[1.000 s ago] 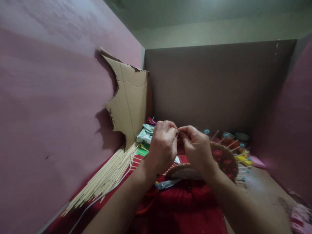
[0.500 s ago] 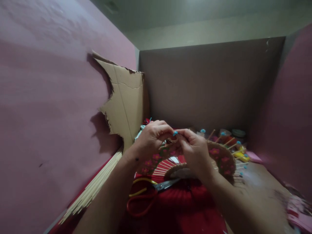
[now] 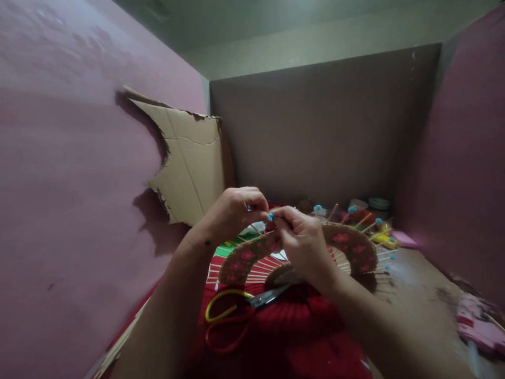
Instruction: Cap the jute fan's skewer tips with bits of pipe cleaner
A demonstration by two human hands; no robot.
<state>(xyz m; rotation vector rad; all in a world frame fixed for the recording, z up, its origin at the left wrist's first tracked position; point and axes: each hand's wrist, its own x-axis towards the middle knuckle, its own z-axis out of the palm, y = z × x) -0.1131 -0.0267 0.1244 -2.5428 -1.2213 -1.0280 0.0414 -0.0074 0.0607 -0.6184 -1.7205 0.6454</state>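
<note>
In the middle of the head view, a small light-blue piece (image 3: 271, 216), maybe clay or a bead, sits between my fingertips. My left hand (image 3: 239, 210) pinches at it from the left, and my right hand (image 3: 302, 234) grips it between thumb and forefinger from the right. Directly below is a fan-shaped piece (image 3: 240, 260) of thin sticks with a brown band bearing pink flowers. Similar blue pieces (image 3: 352, 209) tip several of its sticks on the right. Scissors (image 3: 258, 302) with yellow and red handles lie in front of it.
A torn cardboard sheet (image 3: 189, 163) leans by the left pink wall. Loose sticks (image 3: 118, 347) lie at lower left, partly behind my forearm. A pink glue gun (image 3: 479, 326) rests at lower right. Jars (image 3: 379, 204) and a yellow item stand behind the fan, near the back wall.
My view has turned slightly right. My left hand has shifted left, leaving the blue piece and more of the fan in sight. The scissors' handles, hidden at first, now show.
</note>
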